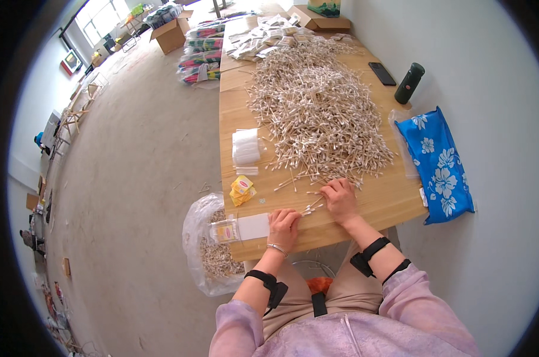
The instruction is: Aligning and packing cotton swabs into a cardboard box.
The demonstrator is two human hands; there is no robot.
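Note:
A large heap of cotton swabs (317, 107) with wooden sticks covers much of the wooden table (236, 107). At its near edge my right hand (341, 201) is closed, fingertips down among the swabs, a stick showing beside them. My left hand (285, 228) is closed near the table's front edge, with a few swab tips poking out by its fingertips. The fingers hide most of what each hand holds. Left of that hand lies a white rectangular card (254, 226). Next to the card, a clear packet of swabs (224, 231) with a yellow label sits at the table's left edge.
Clear bags (245, 147) and yellow labels (242, 189) lie at the table's left. A plastic sack of swabs (198, 244) stands below. Along the right are a phone (382, 74), a dark bottle (409, 83) and a blue floral pouch (440, 166). Filled packets (263, 37) are piled far back.

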